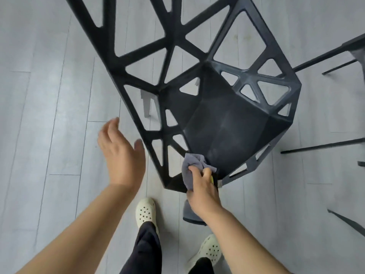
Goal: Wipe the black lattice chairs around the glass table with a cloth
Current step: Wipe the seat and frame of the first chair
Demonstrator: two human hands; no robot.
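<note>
At the black lattice chair's [227, 123] front edge, the right hand [203, 192] presses a bunched grey cloth [192, 165] mid-wipe; the left hand [120, 153] hovers spread, and the lattice bars likely come next.

Solid seat panel of black lattice chair [227, 119] blocks way down. Triangular openings in backrest lattice [142, 56] and seat rim show floor through; black bars divide them. Left hand [122, 153], fingers straight, in open air just left of backrest edge, not touching. Right hand [203, 190] grips grey cloth [190, 165] at seat's near corner. Wide bare stretch of grey plank floor [49, 95] left of chair. Right side: thin black legs [324, 145] crowd space near seat rim. Cream clogs [146, 211] on floor below near corner.
</note>
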